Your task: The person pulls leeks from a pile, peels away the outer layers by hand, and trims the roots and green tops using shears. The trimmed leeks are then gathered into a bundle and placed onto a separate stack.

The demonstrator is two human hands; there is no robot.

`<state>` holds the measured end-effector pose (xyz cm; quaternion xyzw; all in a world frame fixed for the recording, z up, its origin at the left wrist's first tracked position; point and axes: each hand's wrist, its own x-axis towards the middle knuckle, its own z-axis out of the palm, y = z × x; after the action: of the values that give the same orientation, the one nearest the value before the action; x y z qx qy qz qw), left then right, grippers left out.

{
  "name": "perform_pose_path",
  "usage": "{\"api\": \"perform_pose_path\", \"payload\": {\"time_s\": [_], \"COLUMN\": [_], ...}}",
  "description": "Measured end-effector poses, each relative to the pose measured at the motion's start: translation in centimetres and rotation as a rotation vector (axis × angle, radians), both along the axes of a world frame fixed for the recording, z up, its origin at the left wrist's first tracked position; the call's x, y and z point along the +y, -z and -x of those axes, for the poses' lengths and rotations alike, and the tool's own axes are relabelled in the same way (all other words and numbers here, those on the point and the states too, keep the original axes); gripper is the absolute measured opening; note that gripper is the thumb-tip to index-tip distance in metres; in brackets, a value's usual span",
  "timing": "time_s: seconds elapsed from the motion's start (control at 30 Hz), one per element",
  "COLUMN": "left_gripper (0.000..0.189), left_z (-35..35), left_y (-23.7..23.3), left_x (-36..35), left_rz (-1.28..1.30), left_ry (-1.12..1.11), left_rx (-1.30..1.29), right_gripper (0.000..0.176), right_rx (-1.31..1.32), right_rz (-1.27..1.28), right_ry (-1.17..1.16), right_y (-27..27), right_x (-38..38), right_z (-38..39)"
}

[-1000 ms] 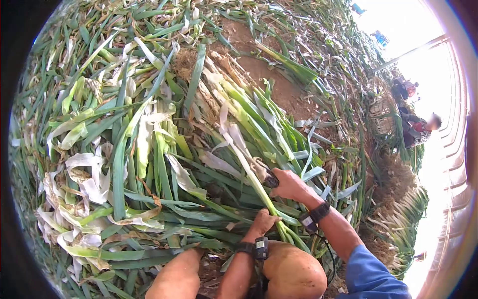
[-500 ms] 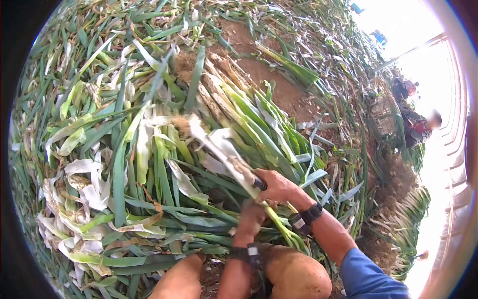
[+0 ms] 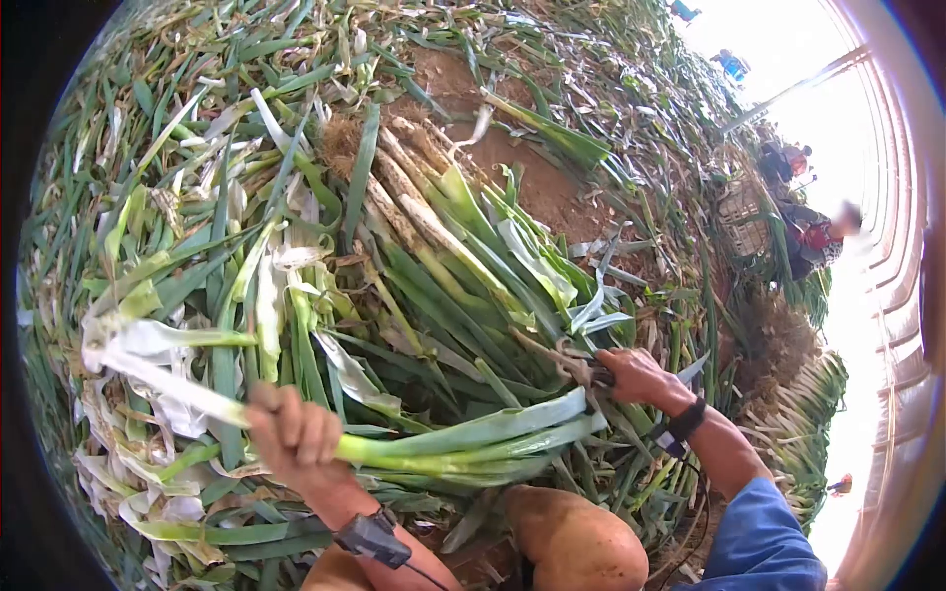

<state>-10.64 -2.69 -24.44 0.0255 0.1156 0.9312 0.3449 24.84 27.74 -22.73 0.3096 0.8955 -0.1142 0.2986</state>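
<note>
Field notes. The leek (image 3: 434,443) in my left hand (image 3: 296,433) has smooth, waxy green leaves with a faint sheen, and its white skin is papery where it peels. The pile (image 3: 419,212) has stalks crusted in dry, matt dirt and fibrous roots. Soil (image 3: 512,167) is crumbly, dull brown. Wrist strap (image 3: 372,537) is black matt plastic. Sleeve (image 3: 769,532) is blue cloth. Basket (image 3: 739,212) is rough wicker.

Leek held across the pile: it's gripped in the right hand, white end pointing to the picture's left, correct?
No. The head view shows the left hand gripping the leek, not the right hand, which is down at the pile. The white end does point to the picture's left.
</note>
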Motion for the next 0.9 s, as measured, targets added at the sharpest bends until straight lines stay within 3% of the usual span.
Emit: {"api": "perform_pose_path", "payload": {"time_s": [0.07, 0.13, 0.17, 0.2, 0.27, 0.37, 0.5, 0.53, 0.57, 0.63, 0.7, 0.83, 0.9], "left_gripper": [0.028, 0.025, 0.022, 0.022, 0.022, 0.021, 0.017, 0.017, 0.02, 0.029, 0.03, 0.038, 0.036], "left_z": [-1.4, -2.8, -3.3, -3.6, -3.7, -3.6, -5.1, -5.4, -5.9, -5.7, -5.6, -6.2, -7.1], "left_y": [1.1, 2.3, 3.1, 3.4, 2.9, 4.0, 4.7, 5.3, 4.9, 7.3, 6.1, 4.1, 4.4], "left_x": [1.4, 4.0, 4.7, 4.6, 4.4, 5.2, 6.5, 6.3, 7.0, 6.4, 6.7, 6.7, 7.4], "left_rz": [0.54, 0.942, 0.963, 0.91, 0.875, 0.943, 0.945, 0.957, 1.008, 0.859, 0.994, 1.167, 1.16], "left_ry": [-0.011, 0.043, 0.024, 0.033, 0.058, 0.004, 0.042, 0.075, 0.067, 0.152, 0.141, 0.061, 0.069], "left_rx": [-0.072, -0.087, -0.133, -0.126, -0.175, -0.182, -0.255, -0.274, -0.231, -0.169, -0.166, -0.196, -0.223], "right_gripper": [0.043, 0.037, 0.035, 0.034, 0.038, 0.031, 0.034, 0.03, 0.028, 0.021, 0.027, 0.039, 0.04], "right_rx": [0.127, 0.079, -0.029, 0.409, 0.5, 0.27, 0.395, 0.526, 0.467, 0.547, 0.54, 0.594, 0.553], "right_rz": [-0.063, -0.157, -0.198, -0.216, -0.253, -0.201, -0.059, 0.013, 0.0, -0.092, -0.136, -0.221, -0.074], "right_ry": [-0.078, -0.032, 0.169, 0.473, 0.673, 0.22, 0.241, 0.204, 0.115, 0.236, 0.194, 0.131, 0.176], "right_y": [3.2, 3.9, 4.1, 4.3, 2.7, 0.2, 3.5, 2.9, 8.1, 12.0, 14.4, 15.5, 13.1], "right_x": [1.9, 4.2, 5.8, 7.0, 9.3, 5.5, 2.7, 1.5, 3.3, 3.9, 3.9, 3.4, 1.6], "right_z": [0.4, 2.6, 3.5, 3.0, 1.8, 4.3, 9.8, 12.3, 12.7, 15.9, 17.0, 18.1, 17.1]}}
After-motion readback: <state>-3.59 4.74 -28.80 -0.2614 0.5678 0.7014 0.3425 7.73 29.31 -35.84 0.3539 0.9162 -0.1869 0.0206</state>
